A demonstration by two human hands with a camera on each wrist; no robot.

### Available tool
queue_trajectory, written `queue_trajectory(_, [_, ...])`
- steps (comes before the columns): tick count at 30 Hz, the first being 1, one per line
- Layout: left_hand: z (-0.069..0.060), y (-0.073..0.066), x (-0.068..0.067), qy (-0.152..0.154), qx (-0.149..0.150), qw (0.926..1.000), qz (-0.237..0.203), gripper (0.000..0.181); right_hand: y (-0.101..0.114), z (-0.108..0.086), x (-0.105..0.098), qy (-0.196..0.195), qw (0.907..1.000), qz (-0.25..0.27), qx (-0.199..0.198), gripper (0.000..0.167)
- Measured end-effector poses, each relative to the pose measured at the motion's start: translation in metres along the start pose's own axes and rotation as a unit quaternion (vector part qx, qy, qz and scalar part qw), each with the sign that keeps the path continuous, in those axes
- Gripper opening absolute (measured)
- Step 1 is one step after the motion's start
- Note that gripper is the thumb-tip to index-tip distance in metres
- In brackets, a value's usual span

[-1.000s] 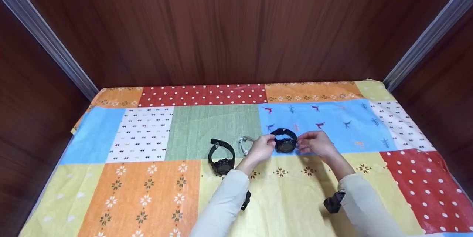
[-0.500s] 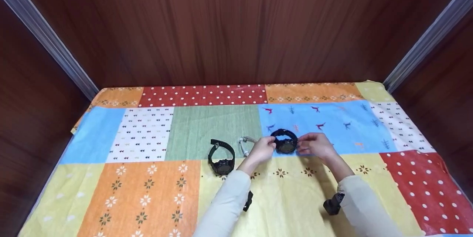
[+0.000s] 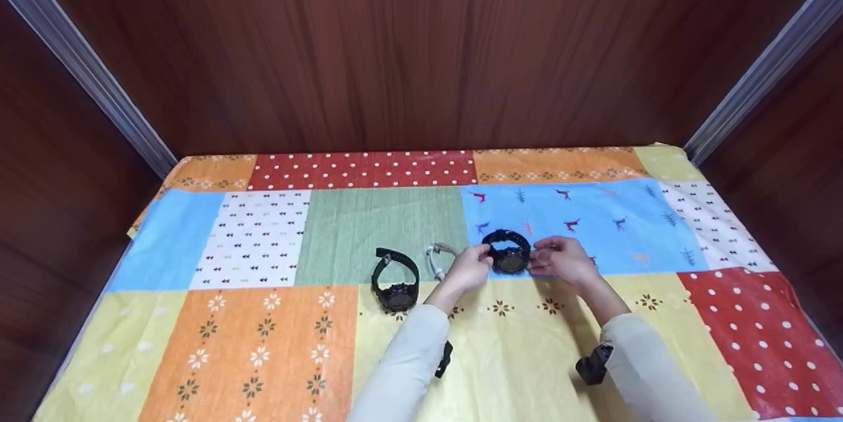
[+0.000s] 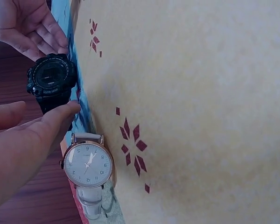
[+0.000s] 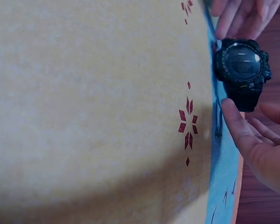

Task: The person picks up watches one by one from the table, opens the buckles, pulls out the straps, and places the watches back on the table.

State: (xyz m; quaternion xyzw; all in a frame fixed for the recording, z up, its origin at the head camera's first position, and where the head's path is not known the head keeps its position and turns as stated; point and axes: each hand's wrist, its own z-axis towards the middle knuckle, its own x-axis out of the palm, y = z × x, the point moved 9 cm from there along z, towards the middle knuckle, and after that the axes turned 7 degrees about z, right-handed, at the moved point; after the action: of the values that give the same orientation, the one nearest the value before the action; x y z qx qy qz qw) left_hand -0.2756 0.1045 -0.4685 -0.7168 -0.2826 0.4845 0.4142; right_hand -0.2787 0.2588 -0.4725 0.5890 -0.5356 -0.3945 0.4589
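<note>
A black digital sports watch [image 3: 511,261] stands on the blue patch of the cloth, face towards me, its strap looped behind. My left hand [image 3: 469,266] pinches the watch at its left side with thumb and finger. On the other side, loosely extended fingers of my right hand [image 3: 565,261] touch or nearly touch the case. A white-strapped analogue watch [image 4: 88,164] with a pale dial lies left of these, partly hidden by my left hand in the head view. Further left is a second black watch [image 3: 399,297], its strap curved upward.
A patchwork tablecloth [image 3: 263,336] covers the table. Dark wood panels [image 3: 395,47] rise behind and at both sides. A black wrist camera [image 3: 595,363] sits at my right cuff.
Almost nothing differs. My fingers shift very slightly at the black watch, which stays in the same spot.
</note>
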Motion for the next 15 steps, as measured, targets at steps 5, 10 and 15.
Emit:
queue_trajectory(5, [0.0001,0.0015,0.0004,-0.004,0.003,1.0,-0.006,0.038,-0.0012,0.0001,0.0012,-0.003,0.9998,-0.021,0.007,0.031])
queue_trajectory(10, [0.0011,0.003,0.0021,0.001,0.004,0.9998,-0.017,0.039,-0.0012,-0.0005,0.0027,0.0,0.9998,-0.02,0.003,0.032])
queue_trajectory(15, [0.0,0.0022,0.0017,-0.001,0.007,0.9999,-0.015,0.04,0.0002,-0.0008,0.0036,0.0,0.9999,-0.015,-0.003,0.031])
